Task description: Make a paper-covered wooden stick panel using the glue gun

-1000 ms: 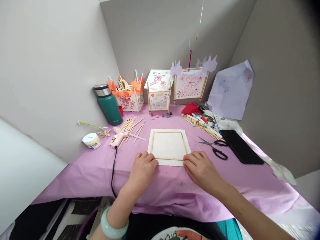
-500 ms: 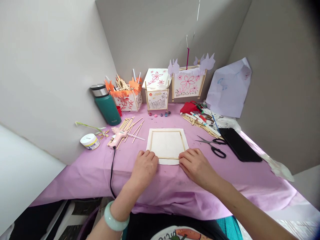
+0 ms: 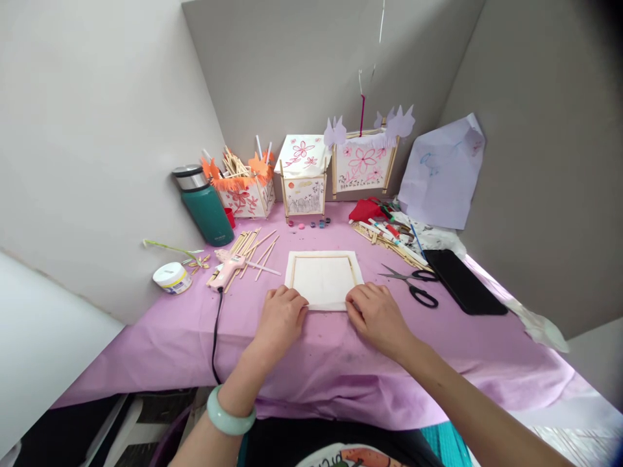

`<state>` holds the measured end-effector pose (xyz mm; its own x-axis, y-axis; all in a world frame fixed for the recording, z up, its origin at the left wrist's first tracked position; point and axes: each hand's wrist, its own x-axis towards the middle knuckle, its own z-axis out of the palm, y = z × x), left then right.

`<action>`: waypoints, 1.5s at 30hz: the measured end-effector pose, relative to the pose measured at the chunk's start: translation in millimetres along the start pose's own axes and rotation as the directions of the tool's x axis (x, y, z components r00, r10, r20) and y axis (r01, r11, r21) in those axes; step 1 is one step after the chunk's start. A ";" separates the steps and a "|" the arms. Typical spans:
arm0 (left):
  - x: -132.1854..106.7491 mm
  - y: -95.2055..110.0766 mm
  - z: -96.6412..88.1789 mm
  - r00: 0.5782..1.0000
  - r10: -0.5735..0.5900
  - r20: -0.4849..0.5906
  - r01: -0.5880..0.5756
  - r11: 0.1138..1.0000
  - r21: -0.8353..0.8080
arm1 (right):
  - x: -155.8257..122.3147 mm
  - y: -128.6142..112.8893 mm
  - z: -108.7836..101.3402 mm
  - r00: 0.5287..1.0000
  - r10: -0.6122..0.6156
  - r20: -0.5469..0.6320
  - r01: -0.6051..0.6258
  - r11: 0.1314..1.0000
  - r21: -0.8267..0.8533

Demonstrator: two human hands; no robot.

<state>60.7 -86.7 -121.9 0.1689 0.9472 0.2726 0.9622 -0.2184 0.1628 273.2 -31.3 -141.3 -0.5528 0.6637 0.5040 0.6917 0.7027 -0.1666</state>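
Observation:
A white sheet of paper (image 3: pixel 324 279) lies flat on the table, with a square frame of thin wooden sticks (image 3: pixel 321 257) on top of it. The sheet's near edge is folded up over the near stick, which no longer shows. At the near left corner, my left hand (image 3: pixel 281 319) has its fingers closed on the folded paper edge. My right hand (image 3: pixel 377 316) pinches the same edge at the near right corner. Both fingertips partly hide the corners.
Left are a pink glue gun (image 3: pixel 228 271) on loose sticks, a white tub (image 3: pixel 172 279) and a green bottle (image 3: pixel 207 211). Scissors (image 3: pixel 413 283) and a black phone (image 3: pixel 464 282) lie right. Behind stand a paper lantern (image 3: pixel 304 194), another decorated lantern (image 3: pixel 363 165) and a stick holder (image 3: pixel 243 200).
The near paper flap, flat before, is now folded up over the near stick. Both hands have stayed at the near corners, with the fingers moved slightly up and inward over the edge.

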 end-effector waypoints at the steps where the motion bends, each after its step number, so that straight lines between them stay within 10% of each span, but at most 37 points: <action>1: 1.5 -0.7 1.3 1.000 -0.015 0.009 0.015 1.000 -0.008 | 0.3 -0.3 0.9 1.000 0.007 0.006 -0.007 1.000 -0.008; 12: 18.1 -4.6 2.7 0.981 -0.188 0.051 0.194 0.969 -0.151 | 7.3 -3.9 -1.9 0.987 0.094 0.128 -0.084 0.993 -0.087; 16: 11.4 8.3 2.1 0.971 -0.210 -0.110 0.202 0.976 -0.083 | 11.6 -5.4 -4.5 0.972 0.130 0.196 -0.106 0.986 -0.126; 23: -18.8 42.9 23.1 0.973 0.037 -0.229 -0.058 0.995 -0.086 | 16.6 -6.2 -4.1 0.967 0.108 0.230 -0.066 0.981 -0.181; 30: -17.6 42.6 31.9 0.988 0.022 -0.151 -0.029 0.998 -0.048 | 14.1 -8.1 -6.4 0.978 0.111 0.177 -0.077 0.979 -0.188; 35: -17.8 43.4 28.2 0.991 0.034 -0.131 -0.037 0.999 -0.020 | -6.5 -27.4 -7.3 0.994 0.027 -0.102 -0.032 0.998 -0.050; 45: -17.7 43.0 28.9 0.987 0.015 -0.161 -0.011 1.000 0.022 | -27.9 -49.0 22.0 0.994 -0.021 -0.103 0.026 0.999 0.044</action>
<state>105.2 -106.1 -147.1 0.1465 0.8937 0.4241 0.9646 -0.2240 0.1389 244.5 -78.6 -165.8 -0.5167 0.6187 0.5919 0.6560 0.7303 -0.1907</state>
